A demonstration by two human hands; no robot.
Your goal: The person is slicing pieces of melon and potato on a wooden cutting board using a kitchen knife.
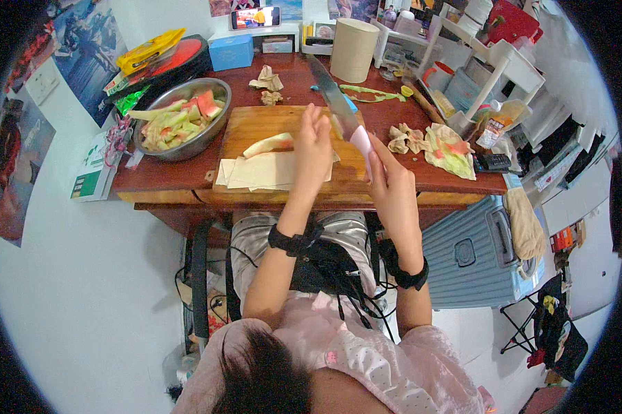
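Note:
My right hand [393, 186] grips the pink handle of a kitchen knife [336, 95]. Its blade points up and away from me, above the right side of a wooden cutting board [280, 119]. Over the middle of the board is my left hand [312, 152], slightly blurred, its fingers extended and nothing seen in them. Left of that hand lies a strip of watermelon rind [268, 145] with a little red flesh. Flat pale paper towels [259, 173] cover the board's near edge, and my left hand hides part of them.
A steel bowl [223, 111] of rind pieces stands left of the board. Crumpled paper towels [406, 138] and a rind-smeared scrap [450, 150] lie to the right. A paper roll [354, 50], blue box [231, 53] and propped phone [255, 18] stand behind; a white rack [489, 75] is at right.

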